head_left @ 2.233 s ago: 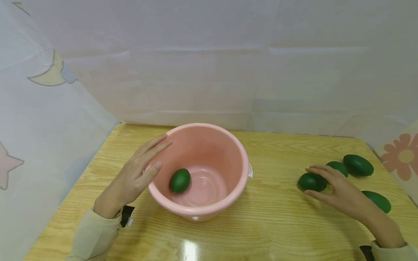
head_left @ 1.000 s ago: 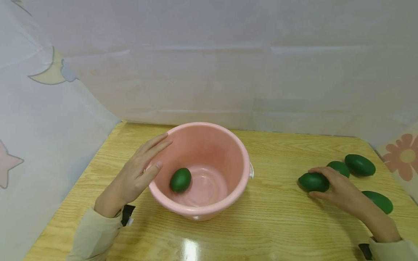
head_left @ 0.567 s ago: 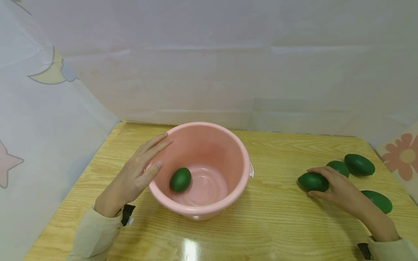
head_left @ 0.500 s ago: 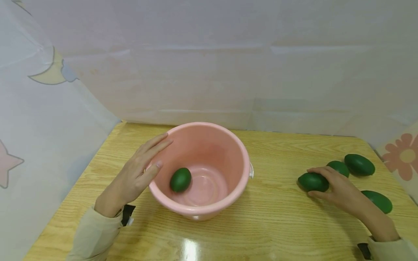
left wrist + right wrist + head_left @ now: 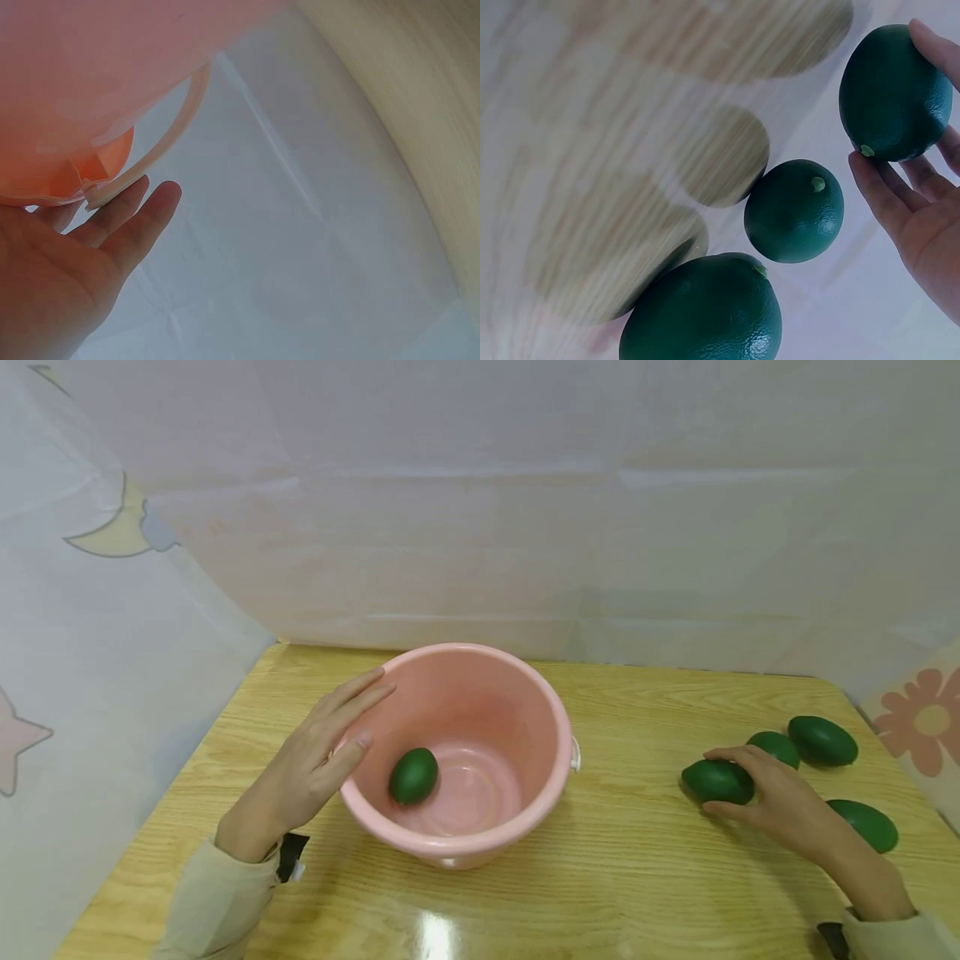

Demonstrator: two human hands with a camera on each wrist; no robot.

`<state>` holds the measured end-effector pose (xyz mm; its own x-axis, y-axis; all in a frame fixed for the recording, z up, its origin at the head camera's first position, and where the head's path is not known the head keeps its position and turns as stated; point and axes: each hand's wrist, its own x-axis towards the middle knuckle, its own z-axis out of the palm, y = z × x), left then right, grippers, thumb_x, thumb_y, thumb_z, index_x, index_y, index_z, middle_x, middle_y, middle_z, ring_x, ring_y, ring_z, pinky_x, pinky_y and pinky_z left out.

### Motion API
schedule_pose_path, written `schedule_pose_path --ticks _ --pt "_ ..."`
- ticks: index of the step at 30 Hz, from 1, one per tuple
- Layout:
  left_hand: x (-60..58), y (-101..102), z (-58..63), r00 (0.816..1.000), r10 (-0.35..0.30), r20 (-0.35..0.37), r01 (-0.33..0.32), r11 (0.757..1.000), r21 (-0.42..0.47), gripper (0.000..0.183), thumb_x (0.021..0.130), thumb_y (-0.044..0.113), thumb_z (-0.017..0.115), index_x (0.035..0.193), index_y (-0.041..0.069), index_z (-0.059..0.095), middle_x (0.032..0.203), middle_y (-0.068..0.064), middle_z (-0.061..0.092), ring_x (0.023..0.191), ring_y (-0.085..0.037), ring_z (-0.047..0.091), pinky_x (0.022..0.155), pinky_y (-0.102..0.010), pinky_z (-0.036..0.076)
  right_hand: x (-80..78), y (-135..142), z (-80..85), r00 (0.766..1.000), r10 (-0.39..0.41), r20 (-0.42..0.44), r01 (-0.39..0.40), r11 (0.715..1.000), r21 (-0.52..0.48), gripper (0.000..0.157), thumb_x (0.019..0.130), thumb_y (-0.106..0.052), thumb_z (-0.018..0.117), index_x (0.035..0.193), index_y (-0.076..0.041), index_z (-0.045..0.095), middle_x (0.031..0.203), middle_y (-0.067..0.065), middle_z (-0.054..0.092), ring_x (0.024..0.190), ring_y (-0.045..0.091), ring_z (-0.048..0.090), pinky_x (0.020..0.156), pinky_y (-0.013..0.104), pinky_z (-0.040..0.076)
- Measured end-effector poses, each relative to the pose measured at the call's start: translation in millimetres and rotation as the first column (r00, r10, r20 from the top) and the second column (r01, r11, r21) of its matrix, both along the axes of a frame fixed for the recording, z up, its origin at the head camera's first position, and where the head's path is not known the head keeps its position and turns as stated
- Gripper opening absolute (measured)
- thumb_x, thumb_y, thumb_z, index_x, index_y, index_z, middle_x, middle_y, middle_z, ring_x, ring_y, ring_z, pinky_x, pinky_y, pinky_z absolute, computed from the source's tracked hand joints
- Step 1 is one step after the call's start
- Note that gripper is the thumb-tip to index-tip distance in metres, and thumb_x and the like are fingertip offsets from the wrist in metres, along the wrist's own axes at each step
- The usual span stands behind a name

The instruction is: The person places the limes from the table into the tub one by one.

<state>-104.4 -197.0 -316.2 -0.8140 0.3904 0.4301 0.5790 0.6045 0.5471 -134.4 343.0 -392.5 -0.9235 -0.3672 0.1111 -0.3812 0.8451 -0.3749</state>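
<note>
In the head view, a pink bucket [image 5: 465, 843] stands on the wooden table, with one dark green avocado [image 5: 413, 776] inside. My left hand [image 5: 300, 768] rests against the bucket's left rim, fingers extended. The left wrist view has its fingertips beside the bucket's pale handle [image 5: 176, 127]. Off to the right, my right hand [image 5: 783, 802] grips another avocado [image 5: 712, 782] between thumb and fingers, low over the table. The right wrist view shows the thumb on one side of this avocado [image 5: 892, 94], fingers on the other, and its small stem nub.
Close behind the right hand lie two more avocados, one [image 5: 776, 747] partly hidden and one [image 5: 822, 741] farther right. Another avocado [image 5: 866, 825] sits near the right forearm. A pale patterned cloth [image 5: 480, 527] hangs along the table's back and sides.
Since the earliest frame, my right thumb and fingers have settled round the avocado, which has turned slightly. The left hand and bucket stay in place.
</note>
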Motion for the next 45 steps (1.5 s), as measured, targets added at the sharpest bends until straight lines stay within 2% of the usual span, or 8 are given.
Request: schedule_pose_path --ticks 7,13,19,24,27,30,33,45 --pt "0.6 -0.2 0.0 1.0 0.006 -0.001 -0.006 1.0 -0.004 0.052 0.098 0.01 0.049 0.15 0.018 0.046 0.16 -0.004 0.035 0.147 -0.028 0.032 0.112 -0.061 0.029 2.8 -4.1 1.6 0.999 -0.004 -0.046 0.004 1.0 -0.002 0.067 0.072 -0.028 0.088 0.127 -0.003 0.058 0.121 0.024 0.061 0.103 0.048 0.061 0.077 0.061 0.052" --pt "0.8 -0.2 0.2 1.0 0.004 0.004 -0.004 1.0 0.001 0.053 0.098 0.01 0.049 0.15 0.019 0.046 0.16 -0.004 0.034 0.147 -0.028 0.032 0.111 -0.062 0.029 5.8 -9.9 6.8 0.999 -0.024 -0.048 0.023 1.0 -0.021 0.068 0.073 -0.028 0.088 0.129 -0.004 0.058 0.123 0.024 0.06 0.105 0.049 0.059 0.078 0.062 0.051" --pt "0.5 -0.1 -0.2 1.0 0.002 -0.003 -0.002 1.0 0.002 0.052 0.098 0.01 0.049 0.15 0.019 0.046 0.16 -0.004 0.035 0.147 -0.029 0.032 0.111 -0.063 0.029 10.3 -18.6 12.4 0.992 -0.033 -0.12 0.029 0.999 -0.035 0.069 0.071 -0.026 0.089 0.128 -0.005 0.059 0.117 0.02 0.062 0.1 0.044 0.062 0.074 0.058 0.052" --pt "0.8 0.3 -0.1 1.0 -0.002 -0.009 0.002 1.0 0.0 0.052 0.098 0.01 0.049 0.15 0.018 0.046 0.16 -0.004 0.035 0.147 -0.029 0.033 0.11 -0.063 0.03 13.6 -24.8 17.2 0.984 -0.029 -0.177 0.023 0.999 -0.032 0.069 0.068 -0.024 0.091 0.128 -0.007 0.06 0.116 0.015 0.064 0.097 0.038 0.063 0.072 0.047 0.054" --pt "0.9 0.3 -0.1 1.0 -0.004 -0.008 0.004 1.0 0.001 0.052 0.098 0.01 0.048 0.15 0.018 0.046 0.16 -0.004 0.035 0.147 -0.029 0.033 0.11 -0.064 0.03 15.4 -28.2 19.1 0.977 -0.022 -0.211 0.014 0.999 -0.036 0.068 0.068 -0.023 0.091 0.127 -0.009 0.061 0.117 0.013 0.065 0.097 0.034 0.062 0.073 0.033 0.053" --pt "0.9 0.3 -0.2 1.0 -0.004 -0.007 0.004 1.0 0.001 0.052 0.098 0.01 0.048 0.15 0.018 0.046 0.16 -0.004 0.035 0.147 -0.029 0.033 0.11 -0.064 0.03 17.0 -32.1 20.9 0.97 -0.018 -0.242 0.006 0.999 -0.05 0.069 0.067 -0.022 0.091 0.128 -0.01 0.062 0.118 0.012 0.064 0.098 0.031 0.061 0.076 0.015 0.047" --pt "0.7 0.4 -0.1 1.0 -0.005 -0.008 0.005 1.0 0.002 0.052 0.098 0.01 0.049 0.15 0.017 0.046 0.16 -0.004 0.035 0.147 -0.029 0.033 0.11 -0.064 0.03 18.2 -37.0 23.0 0.964 -0.017 -0.266 -0.002 0.997 -0.072 0.07 0.066 -0.021 0.092 0.128 -0.01 0.062 0.119 0.012 0.064 0.099 0.028 0.058 0.079 0.005 0.04" --pt "0.4 0.3 -0.5 1.0 -0.008 -0.007 0.008 1.0 0.002 0.052 0.099 0.01 0.048 0.15 0.018 0.045 0.16 -0.005 0.034 0.147 -0.029 0.033 0.11 -0.065 0.03 20.7 -52.7 35.3 0.948 0.018 -0.319 -0.049 0.995 -0.089 0.073 0.062 -0.019 0.093 0.128 -0.012 0.063 0.12 0.01 0.065 0.099 0.025 0.06 0.084 -0.001 0.036"
